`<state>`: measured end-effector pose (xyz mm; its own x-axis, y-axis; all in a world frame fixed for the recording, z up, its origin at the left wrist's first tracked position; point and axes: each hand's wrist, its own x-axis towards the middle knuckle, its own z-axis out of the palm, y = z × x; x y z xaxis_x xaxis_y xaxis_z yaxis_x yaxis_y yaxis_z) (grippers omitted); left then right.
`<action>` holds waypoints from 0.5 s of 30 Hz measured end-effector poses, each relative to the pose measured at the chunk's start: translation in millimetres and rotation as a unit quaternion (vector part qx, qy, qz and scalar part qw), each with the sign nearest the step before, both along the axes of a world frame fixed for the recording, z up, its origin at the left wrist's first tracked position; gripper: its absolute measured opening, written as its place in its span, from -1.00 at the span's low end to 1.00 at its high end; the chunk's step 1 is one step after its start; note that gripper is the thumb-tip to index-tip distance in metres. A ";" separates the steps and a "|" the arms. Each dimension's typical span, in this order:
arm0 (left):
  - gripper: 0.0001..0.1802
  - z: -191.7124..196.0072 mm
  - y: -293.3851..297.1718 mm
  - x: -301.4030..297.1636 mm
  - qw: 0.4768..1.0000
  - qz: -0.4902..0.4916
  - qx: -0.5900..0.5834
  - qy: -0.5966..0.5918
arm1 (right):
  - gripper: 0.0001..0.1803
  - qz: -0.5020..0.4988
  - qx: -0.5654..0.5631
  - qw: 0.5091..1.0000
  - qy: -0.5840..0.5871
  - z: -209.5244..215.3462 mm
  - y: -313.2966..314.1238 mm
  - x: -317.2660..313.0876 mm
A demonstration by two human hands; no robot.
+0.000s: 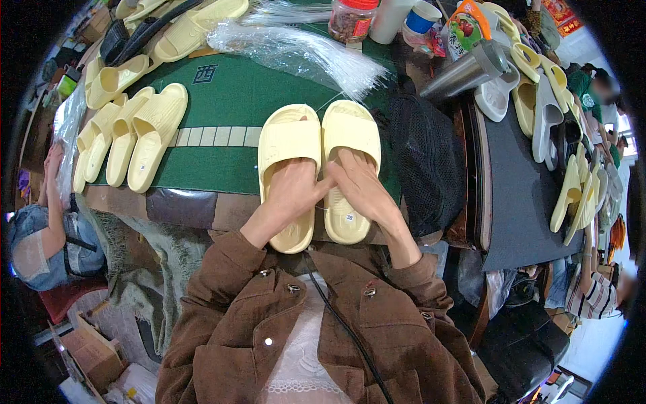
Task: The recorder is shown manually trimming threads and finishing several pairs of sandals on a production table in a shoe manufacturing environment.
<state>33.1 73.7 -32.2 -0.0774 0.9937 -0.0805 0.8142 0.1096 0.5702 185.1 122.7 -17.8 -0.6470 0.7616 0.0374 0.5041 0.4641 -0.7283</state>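
A pair of pale yellow slide slippers lies side by side before me, toes away, heels reaching past the table's near edge. My left hand (293,183) is pushed under the strap of the left slipper (288,138) and holds it from inside; a fingertip shows at its toe opening. Into the right slipper (352,128) my right hand (360,185) reaches the same way, its other fingers mostly covered by the strap. Both thumbs meet in the gap between the slippers. A small white label (349,217) sits on the right slipper's heel.
More yellow slippers (158,138) stand at left on the green table mat (225,97). Clear plastic ties (303,57) lie at the back near a red-lidded jar (352,20). A black mesh bag (424,161) and steel tumbler (464,71) are at right. Other people work on both sides.
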 end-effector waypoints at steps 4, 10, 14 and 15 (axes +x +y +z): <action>-0.39 -3.5 -0.6 -4.3 0.999 -0.025 0.008 -0.019 | -0.64 0.002 -0.039 0.999 -0.007 4.3 0.6 1.1; -0.35 -7.0 9.8 -4.6 0.999 -0.024 0.029 -0.028 | -0.61 0.003 -0.029 1.000 -0.002 0.4 0.5 0.1; -0.33 -8.2 11.9 -3.3 0.999 -0.007 -0.013 -0.034 | -0.59 0.007 -0.001 1.000 0.017 -4.9 0.7 1.2; -0.33 -8.0 10.9 -2.9 0.999 -0.004 -0.018 -0.031 | -0.59 0.011 -0.002 1.000 0.016 -5.7 1.3 2.2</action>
<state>30.2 84.6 -40.2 -0.0636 0.9907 -0.1204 0.7789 0.1247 0.6146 187.3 124.0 -23.5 -0.6627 0.7468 0.0556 0.4693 0.4720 -0.7464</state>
